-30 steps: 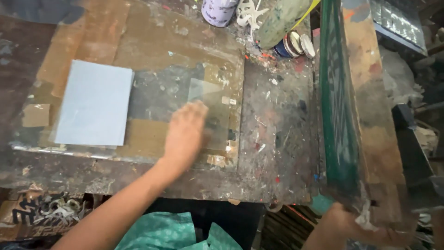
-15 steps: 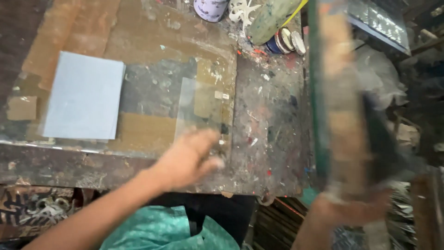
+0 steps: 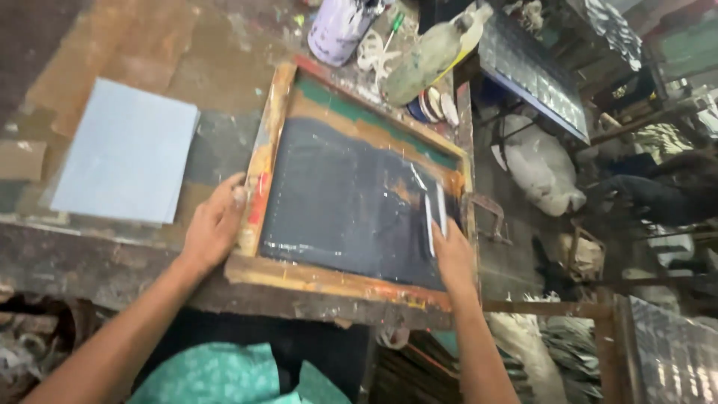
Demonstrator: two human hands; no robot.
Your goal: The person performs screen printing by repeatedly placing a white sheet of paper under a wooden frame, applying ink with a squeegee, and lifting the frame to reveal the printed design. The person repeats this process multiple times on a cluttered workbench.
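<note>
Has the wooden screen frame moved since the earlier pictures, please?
Yes. The frame, earlier raised on edge at the table's right, now lies flat on the table, right of the blue sheets.

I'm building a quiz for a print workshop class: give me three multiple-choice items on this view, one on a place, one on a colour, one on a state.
1. Where does the stack of sheets lie?
A. Beside the printing screen frame, on the left hand's side
B. On top of the mesh
C. On the floor

2. What colour are the sheets?
A. Red
B. Pale blue-grey
C. Black

3. How does the frame stand?
A. Lifted upright
B. Leaning on a wall
C. Flat on the worktable

Answers: 1 A, the stack sits just beyond the left hand. 2 B, the sheets look light blue-grey. 3 C, the frame lies flat, the left hand on its edge and the right hand at the squeegee on the mesh.
</note>
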